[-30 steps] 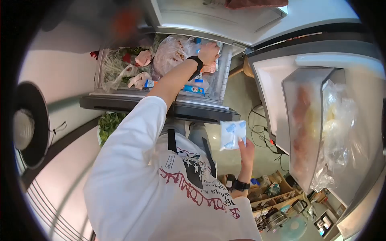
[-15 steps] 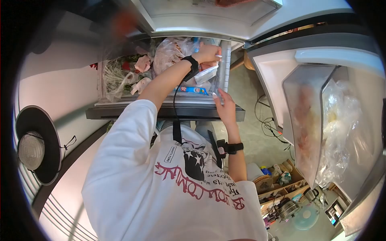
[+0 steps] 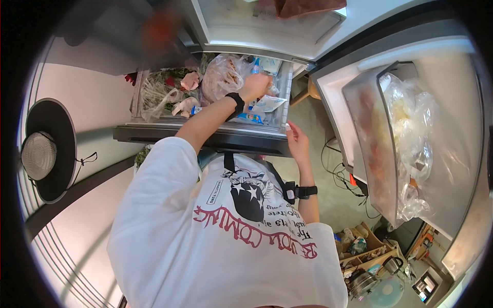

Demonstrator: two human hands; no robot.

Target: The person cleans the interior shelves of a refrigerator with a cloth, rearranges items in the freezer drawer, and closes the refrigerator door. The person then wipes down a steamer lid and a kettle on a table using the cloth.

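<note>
My left hand (image 3: 257, 86) reaches into the pulled-out fridge drawer (image 3: 205, 134), its fingers curled down at the right side. They close around something whitish that I cannot make out. Close by lie a white packet (image 3: 269, 104) and a blue packet (image 3: 251, 118). Just left of the hand sits a clear plastic bag (image 3: 224, 74) with brownish food inside. Leafy greens in plastic (image 3: 156, 95) and pinkish lumps (image 3: 190, 80) fill the drawer's left part. At the drawer's front right corner is my right hand (image 3: 298, 142), fingers stretched out, fingertips at the edge.
An open fridge door (image 3: 334, 92) stands on the right, its bin (image 3: 368, 138) full of plastic bags. Above the drawer is another fridge compartment (image 3: 267, 31). A black-brimmed hat (image 3: 50, 149) hangs at left. Cables (image 3: 339, 174) lie on the floor, near a wooden shelf (image 3: 370, 256).
My left hand has shifted slightly lower among the packets, and the white packet now lies flatter beside it. My right hand has moved a little right and down, to the drawer's corner.
</note>
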